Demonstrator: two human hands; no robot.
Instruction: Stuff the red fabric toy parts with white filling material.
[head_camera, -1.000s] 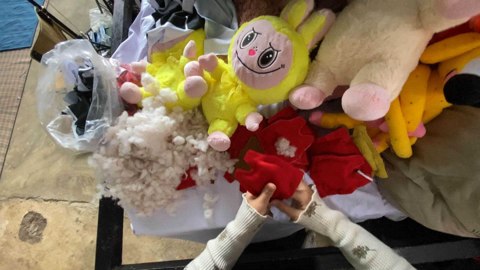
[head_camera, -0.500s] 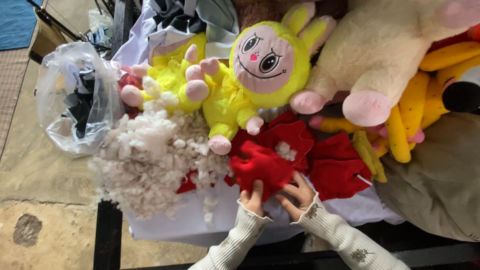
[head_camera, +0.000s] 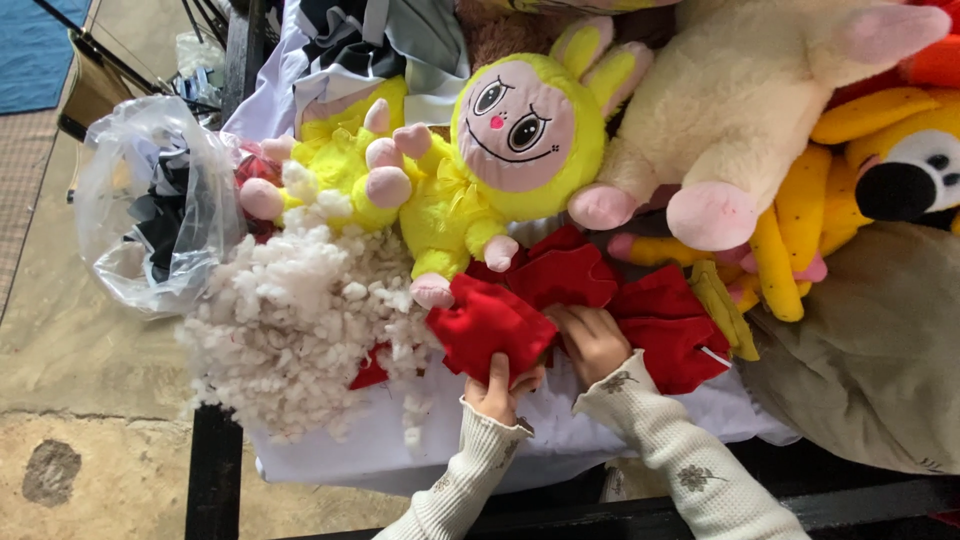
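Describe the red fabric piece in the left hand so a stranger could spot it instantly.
Start at the big yellow doll with the pink face; directly below its feet lies a cluster of red cloth. The red fabric piece is the leftmost lobe, pinched by the left hand, beside the white stuffing pile. Unlike its flatter red neighbours, it looks puffed.

Red toy skin (head_camera: 490, 325): matt, soft fleece cloth, gripped by the left hand (head_camera: 497, 392) and touched by the right hand (head_camera: 592, 342), both in cream ribbed knit sleeves. Stuffing pile (head_camera: 290, 320): white, fluffy, clumped fibre. Yellow doll (head_camera: 480, 170): short plush with a smooth pink face. Bag (head_camera: 140, 210): thin, glossy, crinkled clear plastic. Table frame (head_camera: 215, 480): dark, matt metal.
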